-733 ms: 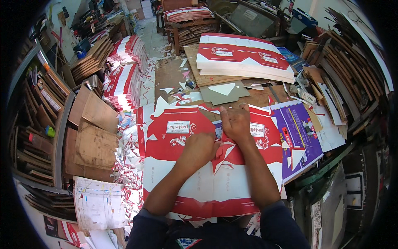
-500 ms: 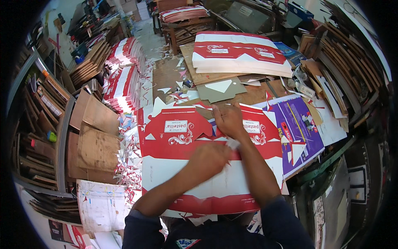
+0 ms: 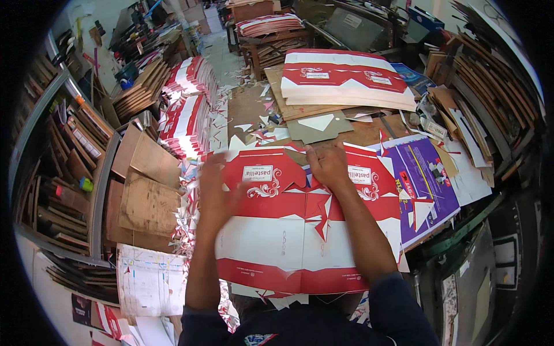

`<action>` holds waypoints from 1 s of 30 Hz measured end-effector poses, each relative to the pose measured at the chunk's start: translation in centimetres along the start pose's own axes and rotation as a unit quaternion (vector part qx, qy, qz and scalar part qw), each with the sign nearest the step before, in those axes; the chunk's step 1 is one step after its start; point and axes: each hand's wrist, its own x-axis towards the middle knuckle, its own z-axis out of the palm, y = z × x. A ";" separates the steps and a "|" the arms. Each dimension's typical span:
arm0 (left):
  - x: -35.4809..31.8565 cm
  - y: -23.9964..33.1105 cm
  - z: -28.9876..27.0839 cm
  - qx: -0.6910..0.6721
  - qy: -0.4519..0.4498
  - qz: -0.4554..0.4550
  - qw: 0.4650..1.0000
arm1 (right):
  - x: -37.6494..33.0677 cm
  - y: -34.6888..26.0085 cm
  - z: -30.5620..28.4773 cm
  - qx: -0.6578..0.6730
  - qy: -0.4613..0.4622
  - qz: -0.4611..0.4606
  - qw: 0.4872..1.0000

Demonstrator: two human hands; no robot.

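A stack of flat red-and-white printed carton sheets (image 3: 259,230) lies before me, its top sheet showing white swirl patterns and printed panels. My right hand (image 3: 328,166) is at the far edge, beside a notch between two red panels, its fingers curled closed on the sheet. My left hand (image 3: 216,187) is over the sheet's left edge, smeared by motion. Its thumb seems apart from the fingers, but whether it holds anything cannot be made out. Red-and-white pointed paper scraps (image 3: 322,216) lie on the sheet's middle, below my right hand.
Another carton stack (image 3: 349,78) lies on a board beyond. A purple printed sheet (image 3: 412,184) is at right. Tall carton piles (image 3: 184,121) stand at left above heaped scraps (image 3: 187,210). A grey board (image 3: 317,131) lies ahead. Wooden boards (image 3: 150,202) lean at left.
My left hand has swung from the sheet's middle to its left edge. Red-and-white scraps now show on the middle. My right hand stays at the far edge; the whole view has shifted slightly.
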 end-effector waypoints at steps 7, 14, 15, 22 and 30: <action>4.9 1.5 12.6 -0.044 -0.316 0.109 0.941 | 0.3 -0.3 -0.2 0.000 0.001 -0.003 1.000; 8.2 1.0 13.6 0.037 -0.497 0.140 0.856 | 0.0 -0.5 -0.6 0.020 0.004 -0.005 1.000; 8.0 1.1 13.8 0.056 -0.482 0.156 0.861 | 0.1 -0.6 -0.7 0.021 0.002 -0.007 1.000; 7.9 1.3 14.0 0.087 -0.455 0.214 0.860 | 0.1 -0.6 -1.1 0.002 0.020 -0.032 0.999; 10.1 2.7 13.4 0.033 -0.547 0.209 0.810 | 0.8 -1.6 -2.5 0.029 0.091 -0.069 0.993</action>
